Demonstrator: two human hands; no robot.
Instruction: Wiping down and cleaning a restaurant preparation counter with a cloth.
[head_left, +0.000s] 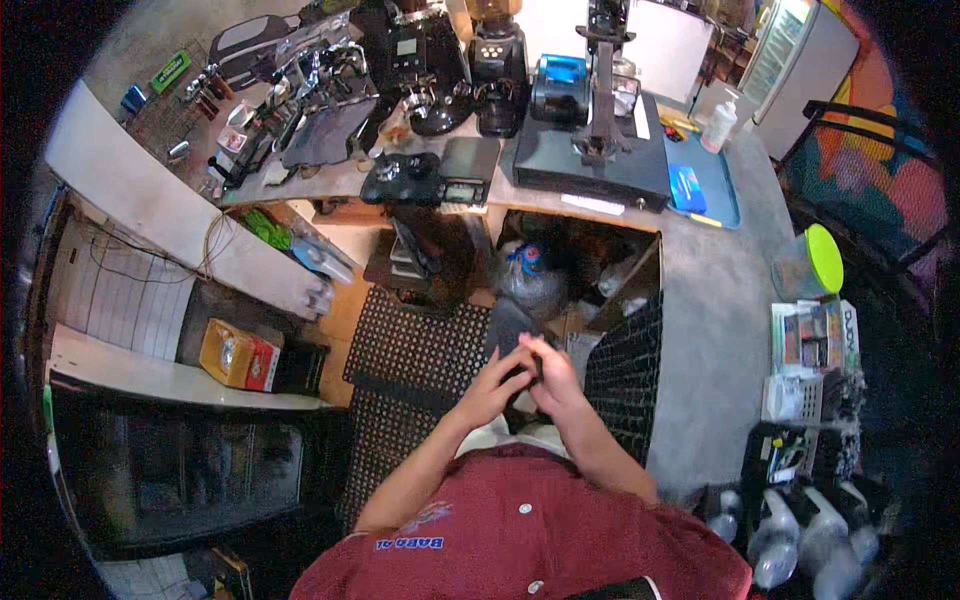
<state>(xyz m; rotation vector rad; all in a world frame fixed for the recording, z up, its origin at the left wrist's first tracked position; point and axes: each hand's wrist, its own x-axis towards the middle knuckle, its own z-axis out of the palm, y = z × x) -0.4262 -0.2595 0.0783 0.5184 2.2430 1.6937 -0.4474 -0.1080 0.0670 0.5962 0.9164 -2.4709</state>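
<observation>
My left hand (491, 390) and my right hand (555, 379) meet in front of my waist, fingertips touching or nearly so. Something dark shows between them, but I cannot tell whether it is a held object or the background. A dark elongated thing (511, 326) lies just beyond the fingers, blurred. Below the hands is a black perforated rubber mat (420, 345). Farther off, on the counter, stand a digital scale (469, 169), a black tamping mat (401, 178) and coffee grinders (499, 75).
A grey counter (697, 315) runs along the right, with a lime-lidded container (806, 262) and a blue tray (712, 180). A black cash drawer (592, 180) stands ahead. Under the counter is a tied plastic bag (532, 285). A glass-fronted black cabinet (180, 465) is at left.
</observation>
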